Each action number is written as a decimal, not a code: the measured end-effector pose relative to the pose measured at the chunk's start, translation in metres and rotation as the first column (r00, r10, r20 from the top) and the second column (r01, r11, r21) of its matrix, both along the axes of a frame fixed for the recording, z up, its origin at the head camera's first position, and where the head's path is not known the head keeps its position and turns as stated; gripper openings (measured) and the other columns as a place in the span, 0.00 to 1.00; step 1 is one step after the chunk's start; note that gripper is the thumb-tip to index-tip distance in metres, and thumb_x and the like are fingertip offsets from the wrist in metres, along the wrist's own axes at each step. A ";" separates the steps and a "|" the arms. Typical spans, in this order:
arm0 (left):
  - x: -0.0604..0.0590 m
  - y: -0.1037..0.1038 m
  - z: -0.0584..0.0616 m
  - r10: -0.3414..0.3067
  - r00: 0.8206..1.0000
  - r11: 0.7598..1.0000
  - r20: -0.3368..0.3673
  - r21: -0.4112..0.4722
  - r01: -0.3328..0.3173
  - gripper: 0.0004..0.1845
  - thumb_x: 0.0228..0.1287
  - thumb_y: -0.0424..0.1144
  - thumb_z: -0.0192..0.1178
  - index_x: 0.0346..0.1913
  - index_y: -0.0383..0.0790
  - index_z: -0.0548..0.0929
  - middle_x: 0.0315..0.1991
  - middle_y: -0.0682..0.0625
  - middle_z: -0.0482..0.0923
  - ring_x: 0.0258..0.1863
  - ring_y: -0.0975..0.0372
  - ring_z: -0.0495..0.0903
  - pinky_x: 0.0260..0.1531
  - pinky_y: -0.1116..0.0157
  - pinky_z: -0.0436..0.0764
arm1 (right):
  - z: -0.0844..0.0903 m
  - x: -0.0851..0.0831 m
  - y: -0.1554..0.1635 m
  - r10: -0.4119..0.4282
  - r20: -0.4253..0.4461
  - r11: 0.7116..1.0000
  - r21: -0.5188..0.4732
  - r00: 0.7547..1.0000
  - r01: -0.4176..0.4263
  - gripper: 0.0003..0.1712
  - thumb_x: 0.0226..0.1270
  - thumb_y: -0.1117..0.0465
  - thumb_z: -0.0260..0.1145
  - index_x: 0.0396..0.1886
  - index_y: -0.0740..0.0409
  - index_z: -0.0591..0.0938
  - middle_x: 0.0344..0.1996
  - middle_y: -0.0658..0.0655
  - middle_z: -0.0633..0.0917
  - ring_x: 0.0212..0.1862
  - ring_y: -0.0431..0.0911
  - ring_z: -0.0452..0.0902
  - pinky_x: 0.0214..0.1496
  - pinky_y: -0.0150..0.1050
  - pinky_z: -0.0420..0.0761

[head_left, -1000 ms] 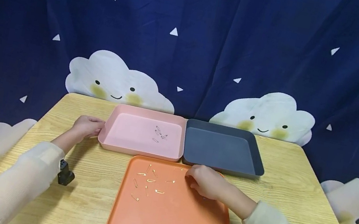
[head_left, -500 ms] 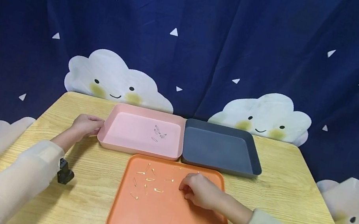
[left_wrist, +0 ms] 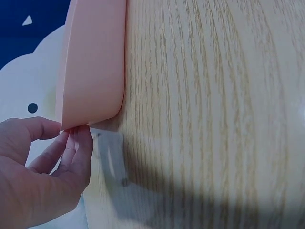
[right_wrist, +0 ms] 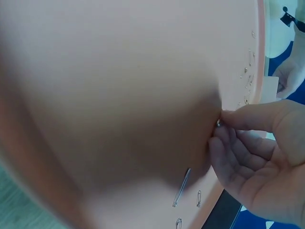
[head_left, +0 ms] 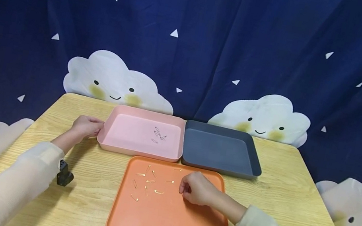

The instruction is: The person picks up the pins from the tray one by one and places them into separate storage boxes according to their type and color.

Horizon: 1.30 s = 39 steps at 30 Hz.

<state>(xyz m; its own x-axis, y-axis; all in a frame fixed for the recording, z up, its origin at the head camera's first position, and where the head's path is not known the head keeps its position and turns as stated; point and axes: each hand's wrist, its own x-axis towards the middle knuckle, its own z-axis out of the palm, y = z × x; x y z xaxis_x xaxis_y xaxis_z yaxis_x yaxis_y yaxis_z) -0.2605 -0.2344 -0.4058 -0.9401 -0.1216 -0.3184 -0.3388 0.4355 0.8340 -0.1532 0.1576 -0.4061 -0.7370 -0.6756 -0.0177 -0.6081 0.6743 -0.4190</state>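
The left hand (head_left: 85,127) sat at the far-left of the light wooden tabletop (head_left: 92,182), its fingers (left_wrist: 71,152) curled ag. the left rim of the shallow pink plastic tray (head_left: 142,134) — thumb on top of the corner, other fingers tucked under the edge, per the left wrist view. Inside that pink tray lay a few small silver safety pins (head_left: 158,134), near its mid-right. Just right of it, touching side to side, stood the dark grey-blue plastic tray (head_left: 220,149).

In front of both lay the flat orange plastic tray (head_left: 168,224), w/ a scatter of small gold safety pins (head_left: 148,182) across its upper-left part. Right of that scatter, the right hand (head_left: 197,188) rested low on the orange tray, fingers (right_wrist: 238,119) drawn together — thumb and forefinger narrowed to a pinch on one tiny pin (right_wrist: 218,123) at the tray surface. A few more pins lay just beside the hand in the right wrist view.
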 end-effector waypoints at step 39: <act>0.002 -0.001 -0.001 0.006 1.000 1.000 -0.031 0.030 -0.005 0.27 0.64 0.38 0.53 0.61 0.23 0.71 0.39 0.48 0.80 0.26 0.76 0.74 0.30 0.80 0.81 | 0.025 -0.051 -0.022 -0.068 0.841 0.902 -0.179 0.537 0.394 0.17 0.61 0.76 0.59 0.50 0.81 0.76 0.32 0.55 0.87 0.31 0.40 0.82 0.46 0.39 0.87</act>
<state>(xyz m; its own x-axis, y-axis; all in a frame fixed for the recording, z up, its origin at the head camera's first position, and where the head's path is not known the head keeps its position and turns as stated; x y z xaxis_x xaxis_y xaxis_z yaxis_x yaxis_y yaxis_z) -0.2581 -0.2357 -0.4064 -0.9489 -0.1171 -0.2931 -0.3151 0.4082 0.8568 -0.2042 0.1353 -0.3809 -0.6488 -0.5667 -0.5079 0.2514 0.4703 -0.8459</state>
